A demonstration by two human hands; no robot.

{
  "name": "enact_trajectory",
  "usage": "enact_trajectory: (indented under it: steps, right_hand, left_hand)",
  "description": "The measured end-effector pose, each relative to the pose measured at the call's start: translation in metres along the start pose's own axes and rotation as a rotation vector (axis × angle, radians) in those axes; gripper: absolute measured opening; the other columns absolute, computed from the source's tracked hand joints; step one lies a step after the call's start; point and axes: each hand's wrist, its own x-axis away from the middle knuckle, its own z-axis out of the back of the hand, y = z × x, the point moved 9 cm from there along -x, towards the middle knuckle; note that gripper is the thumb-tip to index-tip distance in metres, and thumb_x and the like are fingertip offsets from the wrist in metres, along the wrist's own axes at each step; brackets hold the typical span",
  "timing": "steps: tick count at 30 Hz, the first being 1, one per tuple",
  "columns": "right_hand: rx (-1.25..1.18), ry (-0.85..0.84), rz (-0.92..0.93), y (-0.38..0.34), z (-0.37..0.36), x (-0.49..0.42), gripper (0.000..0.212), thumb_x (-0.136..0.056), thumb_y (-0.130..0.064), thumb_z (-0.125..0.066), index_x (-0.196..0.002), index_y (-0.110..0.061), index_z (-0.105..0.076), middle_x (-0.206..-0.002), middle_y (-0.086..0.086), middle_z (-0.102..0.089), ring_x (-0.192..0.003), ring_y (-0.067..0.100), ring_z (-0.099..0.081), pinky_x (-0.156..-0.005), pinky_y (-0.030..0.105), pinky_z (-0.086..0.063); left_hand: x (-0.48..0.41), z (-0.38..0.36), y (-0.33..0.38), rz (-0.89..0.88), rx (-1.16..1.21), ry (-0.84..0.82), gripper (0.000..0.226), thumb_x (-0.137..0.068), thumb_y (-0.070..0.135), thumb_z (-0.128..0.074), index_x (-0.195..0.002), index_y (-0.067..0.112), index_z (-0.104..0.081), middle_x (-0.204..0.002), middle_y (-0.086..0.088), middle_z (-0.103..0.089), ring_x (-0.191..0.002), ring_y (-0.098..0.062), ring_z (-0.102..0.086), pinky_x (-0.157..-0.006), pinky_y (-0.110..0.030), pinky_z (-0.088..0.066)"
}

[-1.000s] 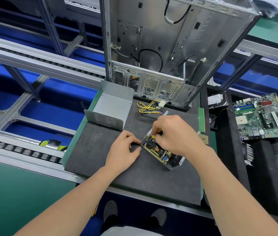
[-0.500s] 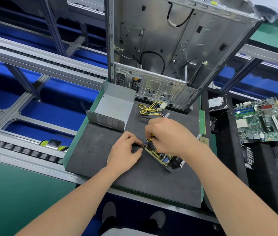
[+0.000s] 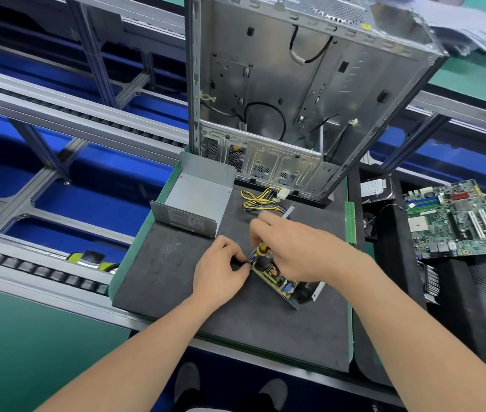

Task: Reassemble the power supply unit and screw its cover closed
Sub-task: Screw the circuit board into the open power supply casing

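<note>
The power supply's base with its circuit board lies open on the dark mat. My right hand grips a yellow-and-black screwdriver, held upright with its tip down on the board's left end. My left hand pinches the board's left edge beside the screwdriver. The grey metal cover lies apart at the mat's back left, open side up. A bundle of yellow and black wires with a white plug runs from the board toward the back.
An open computer case stands upright behind the mat. A green memory stick lies at the mat's right edge. A motherboard and a hard drive sit on the right. A conveyor rail runs along the left.
My right hand has shifted slightly left and back along the board with the screwdriver. My left hand stays on the board's left edge.
</note>
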Motion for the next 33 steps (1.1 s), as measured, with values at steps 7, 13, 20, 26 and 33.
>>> enact_trajectory:
  steps: [7, 13, 20, 26, 33]
  right_hand:
    - [0.074, 0.106, -0.086, 0.005, -0.003, -0.006, 0.02, -0.102, -0.03, -0.056, -0.101, -0.018, -0.042, -0.092, 0.001, -0.052, -0.079, 0.031, -0.056, -0.054, 0.039, -0.044]
    - [0.137, 0.3, -0.387, 0.018, -0.002, -0.004, 0.046, -0.103, -0.056, -0.045, -0.076, -0.018, -0.042, -0.062, -0.002, -0.029, -0.066, 0.031, -0.047, -0.056, 0.034, -0.03]
    - [0.262, 0.227, -0.028, -0.012, -0.001, -0.004, 0.022, -0.105, -0.041, -0.052, -0.111, -0.02, -0.046, -0.117, 0.003, -0.046, -0.067, 0.033, -0.056, -0.056, 0.04, -0.047]
    - [0.206, 0.019, 0.142, -0.01, -0.013, 0.009, 0.03, -0.09, -0.004, -0.054, -0.115, -0.021, -0.053, -0.12, -0.001, -0.042, -0.075, 0.024, -0.051, -0.054, 0.037, -0.036]
    - [0.179, 0.14, -0.107, 0.01, -0.006, 0.003, 0.019, -0.107, -0.035, -0.047, -0.113, -0.017, -0.05, -0.105, 0.006, -0.06, -0.093, 0.036, -0.064, -0.069, 0.043, -0.051]
  left_hand:
    - [-0.004, -0.004, -0.002, 0.045, 0.041, -0.037, 0.018, -0.08, 0.03, -0.079, -0.074, 0.031, -0.062, -0.097, 0.016, -0.053, -0.086, -0.001, -0.059, -0.072, -0.026, -0.048]
    - [-0.004, -0.004, -0.001, 0.061, 0.051, -0.044, 0.022, -0.08, 0.026, -0.08, -0.072, 0.03, -0.059, -0.096, 0.014, -0.054, -0.085, -0.004, -0.061, -0.076, -0.029, -0.05]
    - [-0.004, -0.005, 0.0, 0.07, 0.019, -0.06, 0.014, -0.082, 0.03, -0.078, -0.079, 0.03, -0.064, -0.095, 0.015, -0.051, -0.083, -0.002, -0.056, -0.066, -0.02, -0.039]
    - [-0.004, -0.004, 0.0, 0.082, 0.033, -0.054, 0.021, -0.08, 0.029, -0.08, -0.073, 0.031, -0.061, -0.096, 0.014, -0.053, -0.085, -0.002, -0.058, -0.068, -0.022, -0.041]
    - [-0.003, -0.003, 0.001, 0.072, 0.042, -0.052, 0.024, -0.079, 0.026, -0.081, -0.071, 0.032, -0.06, -0.096, 0.015, -0.053, -0.086, 0.0, -0.057, -0.068, -0.017, -0.038]
